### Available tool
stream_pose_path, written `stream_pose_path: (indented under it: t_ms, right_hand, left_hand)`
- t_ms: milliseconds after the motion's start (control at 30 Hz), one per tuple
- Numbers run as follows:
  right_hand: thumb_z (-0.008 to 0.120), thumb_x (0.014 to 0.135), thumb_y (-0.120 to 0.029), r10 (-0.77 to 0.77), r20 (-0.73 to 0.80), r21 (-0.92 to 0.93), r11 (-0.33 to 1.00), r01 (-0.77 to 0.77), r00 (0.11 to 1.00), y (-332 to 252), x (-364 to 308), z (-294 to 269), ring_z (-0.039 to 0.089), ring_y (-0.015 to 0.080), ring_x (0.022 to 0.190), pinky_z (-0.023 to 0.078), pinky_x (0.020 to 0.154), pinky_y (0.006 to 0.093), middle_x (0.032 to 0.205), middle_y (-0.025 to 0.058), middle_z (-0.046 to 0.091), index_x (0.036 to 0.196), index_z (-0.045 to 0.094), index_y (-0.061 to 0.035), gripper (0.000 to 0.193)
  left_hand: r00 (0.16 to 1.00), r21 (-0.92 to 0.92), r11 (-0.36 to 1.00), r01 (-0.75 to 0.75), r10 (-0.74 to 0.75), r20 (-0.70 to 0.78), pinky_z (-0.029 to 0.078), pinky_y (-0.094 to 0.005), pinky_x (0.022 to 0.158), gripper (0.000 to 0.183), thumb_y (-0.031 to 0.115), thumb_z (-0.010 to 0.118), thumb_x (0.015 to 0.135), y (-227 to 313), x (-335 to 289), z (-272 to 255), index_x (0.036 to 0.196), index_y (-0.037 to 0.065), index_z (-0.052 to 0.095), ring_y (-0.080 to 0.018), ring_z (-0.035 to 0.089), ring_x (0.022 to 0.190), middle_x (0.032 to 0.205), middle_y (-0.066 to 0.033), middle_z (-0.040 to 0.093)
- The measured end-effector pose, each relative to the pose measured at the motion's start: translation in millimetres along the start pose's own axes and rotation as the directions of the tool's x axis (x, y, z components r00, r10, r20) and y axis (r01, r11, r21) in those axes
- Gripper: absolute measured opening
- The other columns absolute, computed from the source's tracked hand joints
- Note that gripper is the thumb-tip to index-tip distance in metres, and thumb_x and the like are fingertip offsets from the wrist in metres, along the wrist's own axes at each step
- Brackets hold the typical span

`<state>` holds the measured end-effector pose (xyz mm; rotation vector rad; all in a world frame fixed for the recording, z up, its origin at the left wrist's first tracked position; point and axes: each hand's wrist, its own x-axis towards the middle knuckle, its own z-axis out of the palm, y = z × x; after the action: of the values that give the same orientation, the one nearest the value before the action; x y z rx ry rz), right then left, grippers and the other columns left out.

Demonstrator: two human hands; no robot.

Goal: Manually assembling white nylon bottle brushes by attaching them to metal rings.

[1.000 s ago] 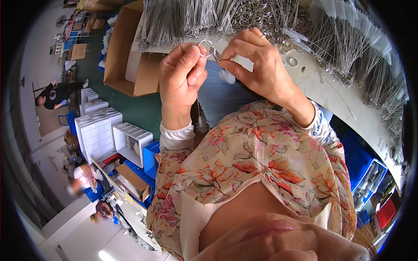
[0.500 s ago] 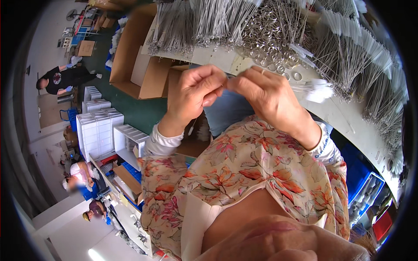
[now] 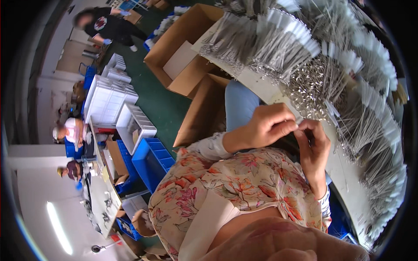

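My left hand is closed, thumb and forefinger pinched together. Its fingertips meet those of my right hand, which is also closed in a pinch with bent fingers. Something tiny and pale sits where the fingertips meet, too small to name. Just beyond my hands, on the pale table, lies a pile of metal split rings. Around the rings lie thin wire-handled brushes with white bristles, in thick bundles. More such brushes line the table to the right.
The pale table curves along the right. An open cardboard box stands beyond my left arm, with another box beside my leg. White crates and a blue bin are at the left. A person in black stands farther off.
My view has turned, so the table and boxes appear shifted. Both hands now sit lower and farther right in view, still fingertip to fingertip. The white-bristled brush near my right hand no longer shows there.
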<state>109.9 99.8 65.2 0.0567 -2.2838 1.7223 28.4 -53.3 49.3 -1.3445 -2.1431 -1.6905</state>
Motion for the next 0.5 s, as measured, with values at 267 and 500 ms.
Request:
stream_pose_path:
  t_ms: [267, 500]
  right_hand:
    - [0.064, 0.076, 0.006, -0.053, 0.41, 0.093, 0.996, 0.016, 0.91, -15.0, -5.3, -20.3, 0.059, 0.0173, 0.066, 0.047, 0.06, 0.0267, 0.076, 0.0073, 0.059, 0.081, 0.059, 0.0, 0.009]
    - [0.06, 0.078, 0.002, -0.134, -0.127, -0.432, 0.9, 0.066, 0.983, 0.9, 3.5, -20.6, 0.057, 0.0265, 0.062, 0.046, 0.057, 0.03, 0.073, 0.0113, 0.058, 0.081, 0.057, -0.0002, 0.005]
  left_hand:
    - [0.526, -0.513, 0.118, 0.85, -0.205, 0.825, 0.02, -0.0186, 0.034, 0.027, 0.023, 0.056, 0.087, -22.8, 1.9, -6.9, 0.077, -0.002, 0.058, -0.0037, 0.034, 0.037, 0.06, -0.0079, 0.054]
    - [0.805, -0.421, 0.688, 0.591, -0.47, 0.362, 0.035, -0.0195, 0.047, 0.024, 0.015, 0.049, 0.093, 8.1, 9.4, 12.9, 0.074, 0.001, 0.052, -0.0044, 0.046, 0.053, 0.067, -0.0037, 0.056]
